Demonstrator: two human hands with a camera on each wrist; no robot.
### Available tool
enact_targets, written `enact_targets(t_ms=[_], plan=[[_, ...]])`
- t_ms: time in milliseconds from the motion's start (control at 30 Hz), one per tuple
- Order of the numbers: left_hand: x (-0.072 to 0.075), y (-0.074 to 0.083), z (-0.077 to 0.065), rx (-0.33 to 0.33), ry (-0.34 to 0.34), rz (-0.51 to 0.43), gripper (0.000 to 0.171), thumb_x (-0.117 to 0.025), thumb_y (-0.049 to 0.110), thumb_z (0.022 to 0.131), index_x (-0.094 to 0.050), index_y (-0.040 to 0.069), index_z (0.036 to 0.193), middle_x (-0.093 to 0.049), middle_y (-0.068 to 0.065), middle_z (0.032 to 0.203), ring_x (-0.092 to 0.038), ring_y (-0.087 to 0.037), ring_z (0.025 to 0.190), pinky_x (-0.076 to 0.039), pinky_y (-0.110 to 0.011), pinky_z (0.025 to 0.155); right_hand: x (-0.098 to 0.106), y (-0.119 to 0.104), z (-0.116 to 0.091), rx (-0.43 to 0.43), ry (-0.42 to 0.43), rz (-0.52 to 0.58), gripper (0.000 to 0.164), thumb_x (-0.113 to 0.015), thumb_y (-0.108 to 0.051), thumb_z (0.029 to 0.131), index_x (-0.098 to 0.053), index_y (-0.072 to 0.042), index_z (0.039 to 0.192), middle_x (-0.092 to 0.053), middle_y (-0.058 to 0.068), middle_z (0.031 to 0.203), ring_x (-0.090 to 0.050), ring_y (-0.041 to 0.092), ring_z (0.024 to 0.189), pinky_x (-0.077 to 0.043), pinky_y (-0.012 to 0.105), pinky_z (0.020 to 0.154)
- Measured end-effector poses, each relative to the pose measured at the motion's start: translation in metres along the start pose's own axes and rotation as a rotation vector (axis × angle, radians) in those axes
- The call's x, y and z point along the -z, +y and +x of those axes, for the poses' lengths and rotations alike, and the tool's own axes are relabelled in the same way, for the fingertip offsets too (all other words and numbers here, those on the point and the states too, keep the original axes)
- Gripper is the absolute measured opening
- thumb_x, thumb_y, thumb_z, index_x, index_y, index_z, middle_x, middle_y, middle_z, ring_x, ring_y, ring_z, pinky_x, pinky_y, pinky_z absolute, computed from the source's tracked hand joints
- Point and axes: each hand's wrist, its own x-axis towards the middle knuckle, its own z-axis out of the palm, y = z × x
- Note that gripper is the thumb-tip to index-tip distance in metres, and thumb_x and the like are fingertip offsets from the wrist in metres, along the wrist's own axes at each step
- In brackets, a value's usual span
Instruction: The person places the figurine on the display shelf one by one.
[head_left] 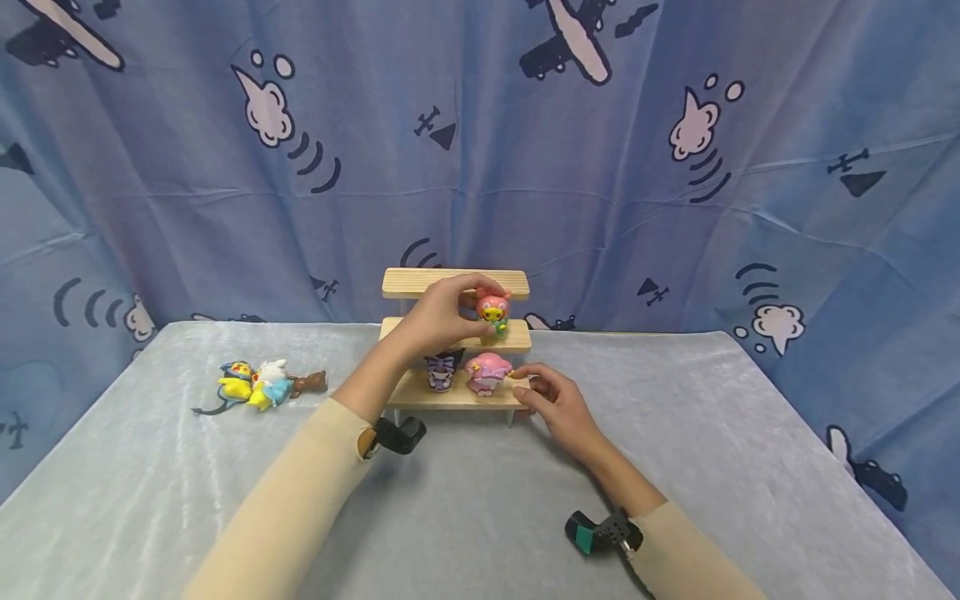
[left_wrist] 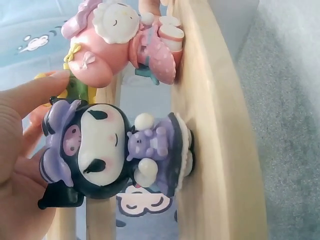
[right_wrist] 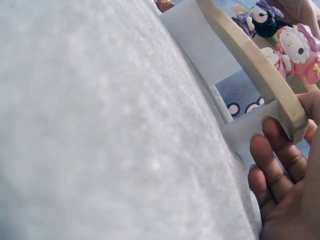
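Observation:
My left hand (head_left: 438,317) pinches a small yellow figurine with a pinkish-red hood (head_left: 492,310) at the right part of the middle tier of a wooden display shelf (head_left: 420,284). Whether its base touches the board cannot be made out. My right hand (head_left: 558,410) grips the right end of the lowest tier, its fingers below the board against the white side support (right_wrist: 252,125). On that lowest tier stand a black-and-purple figurine (left_wrist: 105,145) and, to its right, a pink figurine (head_left: 487,373). In the left wrist view these two partly hide the held figurine.
Left of the shelf, several figurines lie close together on the grey cloth-covered table (head_left: 637,467): a blue-and-yellow one (head_left: 236,382), a white-and-light-blue one (head_left: 272,383) and a brown one (head_left: 309,382). A blue patterned curtain (head_left: 480,167) hangs behind.

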Motion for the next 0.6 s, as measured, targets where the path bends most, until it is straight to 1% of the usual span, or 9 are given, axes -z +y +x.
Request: enact_targets(t_ms=[200,400,600], plan=[[0.0002,0.0016,0.0025,0.008,-0.016,-0.008,0.048,-0.079,-0.003,0.082,-0.065,0.01,0.127,-0.066,-0.011,0.131,-0.068,-0.026,0.119,-0.057,-0.035,0.099,0.0008,-0.0004,0.0001,-0.003,-0.003,0.002,0.026,-0.061,-0.012,0.1,-0.062,0.001,0.123,-0.066,0.014,0.084,-0.066,0.007,0.075,-0.061,0.029,0.072],[0.0016,0.0029,0.003,0.021,-0.017,-0.001,0.054,-0.079,-0.002,0.083,-0.062,0.011,0.133,-0.064,-0.009,0.133,-0.067,-0.027,0.121,-0.058,-0.034,0.098,0.0008,-0.0023,0.0001,-0.006,-0.003,0.009,0.027,-0.061,-0.012,0.1,-0.061,0.001,0.123,-0.067,0.011,0.085,-0.066,0.007,0.076,-0.061,0.029,0.072],[0.0025,0.0028,0.0034,0.025,-0.023,-0.015,0.053,-0.079,-0.002,0.083,-0.062,0.009,0.133,-0.064,-0.01,0.132,-0.067,-0.027,0.122,-0.058,-0.034,0.098,0.0007,-0.0031,-0.0006,-0.01,-0.003,0.01,0.026,-0.061,-0.012,0.1,-0.061,0.001,0.123,-0.068,0.011,0.086,-0.066,0.007,0.076,-0.061,0.03,0.072]])
